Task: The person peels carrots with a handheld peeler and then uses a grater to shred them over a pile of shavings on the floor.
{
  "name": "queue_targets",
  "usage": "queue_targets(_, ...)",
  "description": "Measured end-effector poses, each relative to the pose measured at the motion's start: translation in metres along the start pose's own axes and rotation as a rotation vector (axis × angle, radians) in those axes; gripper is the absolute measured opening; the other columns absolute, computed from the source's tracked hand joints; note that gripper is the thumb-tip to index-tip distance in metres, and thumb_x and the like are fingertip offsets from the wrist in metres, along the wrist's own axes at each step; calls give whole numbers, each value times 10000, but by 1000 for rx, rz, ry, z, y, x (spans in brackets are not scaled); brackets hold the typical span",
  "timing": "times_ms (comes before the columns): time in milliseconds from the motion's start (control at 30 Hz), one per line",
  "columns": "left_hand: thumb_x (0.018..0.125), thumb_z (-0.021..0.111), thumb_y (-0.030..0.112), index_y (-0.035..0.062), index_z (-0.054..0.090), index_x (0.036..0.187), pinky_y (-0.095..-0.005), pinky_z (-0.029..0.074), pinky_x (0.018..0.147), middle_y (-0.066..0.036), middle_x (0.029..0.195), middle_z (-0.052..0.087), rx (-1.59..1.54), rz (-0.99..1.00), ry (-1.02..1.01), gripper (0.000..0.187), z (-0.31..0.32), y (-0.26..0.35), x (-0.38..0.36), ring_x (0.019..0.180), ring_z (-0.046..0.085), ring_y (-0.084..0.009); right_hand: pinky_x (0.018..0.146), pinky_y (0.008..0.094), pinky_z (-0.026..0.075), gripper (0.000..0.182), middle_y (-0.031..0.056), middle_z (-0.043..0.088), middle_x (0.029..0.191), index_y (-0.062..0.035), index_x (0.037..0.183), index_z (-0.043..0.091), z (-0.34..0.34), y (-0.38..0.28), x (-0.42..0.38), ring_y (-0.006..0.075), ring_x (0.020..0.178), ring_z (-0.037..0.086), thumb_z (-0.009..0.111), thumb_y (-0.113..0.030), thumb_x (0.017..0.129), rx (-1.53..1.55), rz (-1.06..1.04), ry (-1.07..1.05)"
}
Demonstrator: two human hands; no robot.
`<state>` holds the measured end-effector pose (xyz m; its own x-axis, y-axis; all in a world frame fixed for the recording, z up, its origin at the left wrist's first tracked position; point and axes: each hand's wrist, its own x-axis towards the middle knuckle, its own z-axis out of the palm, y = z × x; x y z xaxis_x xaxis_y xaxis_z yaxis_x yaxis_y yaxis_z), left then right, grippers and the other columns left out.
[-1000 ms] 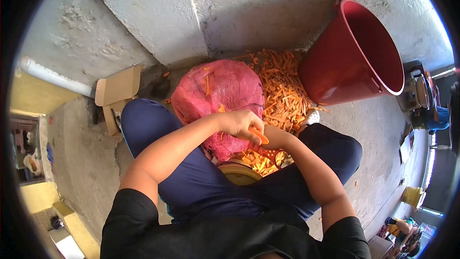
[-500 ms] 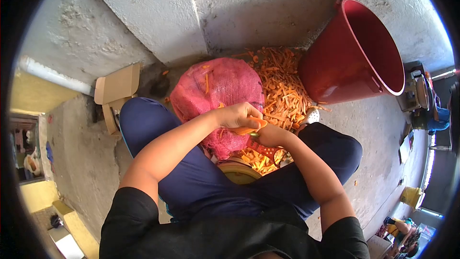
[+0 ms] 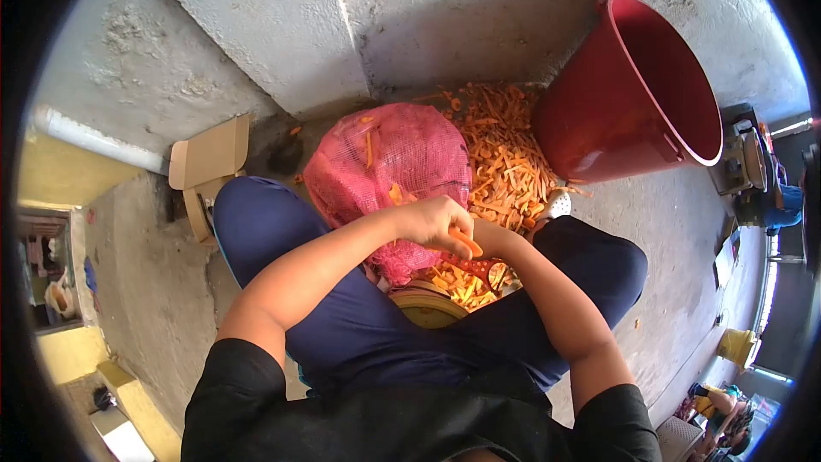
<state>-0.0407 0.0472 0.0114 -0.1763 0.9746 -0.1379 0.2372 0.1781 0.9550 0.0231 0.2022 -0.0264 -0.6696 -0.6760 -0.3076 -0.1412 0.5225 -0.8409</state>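
Observation:
Wrapped round an orange carrot [image 3: 466, 244], my left hand [image 3: 434, 222] is closed above the basket. Right beside it, my right hand [image 3: 489, 238] is partly hidden behind the left; its fingers and anything in them cannot be made out. Below both hands, a red perforated basket [image 3: 483, 269] holds cut orange pieces [image 3: 462, 285]. Just beyond my hands stands a full pink mesh sack [image 3: 385, 154] with orange scraps on top. A heap of orange peelings [image 3: 505, 162] lies on the floor to the sack's right.
A large red bucket [image 3: 590, 111] leans at the back right near the wall. An open cardboard box [image 3: 209, 154] lies left of the sack. Between my legs is a round yellowish container [image 3: 428, 312]. Another person [image 3: 727, 415] is at the far lower right.
My left hand has moved slightly right and down, closer over my right hand. The right hand's fingers and the greenish thing at them, visible before, are now hidden.

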Motion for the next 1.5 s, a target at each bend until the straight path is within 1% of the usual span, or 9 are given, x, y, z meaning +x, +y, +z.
queue_targets(167, 643, 708, 343, 15, 592, 688, -251, 411, 564, -43, 666, 586, -566, -168, 24, 351, -2, -25, 0, 648, 541, -94, 704, 362, 438, 226, 144, 592, 888, -109, 925, 545, 28, 52, 15, 296, 832, 564, 497, -250, 755, -125, 76, 20)
queue_targets(300, 653, 704, 336, 11, 576, 718, -243, 402, 545, -33, 636, 552, 180, 98, 55, 356, 5, 0, 4, 615, 522, -93, 728, 368, 434, 241, 130, 586, 931, -122, 942, 549, 11, 29, 10, 284, 868, 558, 537, -241, 733, 1, 89, 32)
queue_targets(433, 718, 625, 421, 28, 559, 696, -257, 406, 564, -23, 641, 530, -323, 150, -2, 399, 23, 25, 17, 609, 500, -105, 747, 371, 433, 264, 131, 580, 952, -126, 964, 546, 16, 33, 9, 276, 891, 554, 552, -223, 718, -104, -12, 95)
queue_targets(533, 703, 575, 532, 61, 557, 781, -236, 430, 581, -13, 720, 545, -880, 137, 286, 478, 16, 10, 20, 634, 519, -97, 752, 372, 435, 279, 129, 580, 955, -127, 973, 544, 10, 26, 12, 273, 895, 554, 559, -216, 710, -311, -97, 104)
queue_targets(600, 745, 478, 575, 84, 521, 833, -244, 447, 607, -7, 746, 532, -1172, -2, 389, 500, 6, 3, 16, 647, 516, -110, 717, 389, 450, 236, 139, 601, 867, -93, 906, 589, 17, 32, 22, 300, 821, 576, 511, -161, 694, -352, 304, -42)
queue_targets(833, 811, 466, 411, 79, 490, 937, -345, 460, 711, -83, 851, 545, -1522, -91, 557, 355, -4, -11, -2, 789, 541, -210, 674, 419, 446, 220, 204, 590, 781, 8, 770, 591, -15, 45, -4, 335, 765, 576, 479, -171, 709, -378, 527, 73)
queue_targets(1200, 784, 569, 156, 41, 444, 1119, -279, 464, 698, -71, 923, 561, -978, -249, 512, 375, -2, -6, -13, 817, 564, -169, 660, 437, 422, 256, 238, 569, 795, 12, 906, 536, -73, 2, -41, 371, 767, 552, 494, -194, 760, -225, 639, 816)
queue_targets(1333, 775, 600, 159, 20, 476, 1101, -230, 417, 753, -40, 939, 554, -607, -170, 615, 375, -7, -12, -11, 866, 524, -110, 661, 416, 415, 223, 220, 567, 787, -17, 912, 531, -67, -22, -42, 370, 779, 543, 521, -167, 747, -109, 375, 600)
queue_targets(1500, 791, 588, 181, 7, 493, 1085, -221, 407, 748, -24, 926, 550, -485, -204, 588, 355, -15, -14, -13, 849, 508, -88, 644, 401, 413, 182, 204, 564, 750, -18, 848, 532, -57, -25, -34, 354, 747, 545, 526, -163, 738, -122, 370, 522)
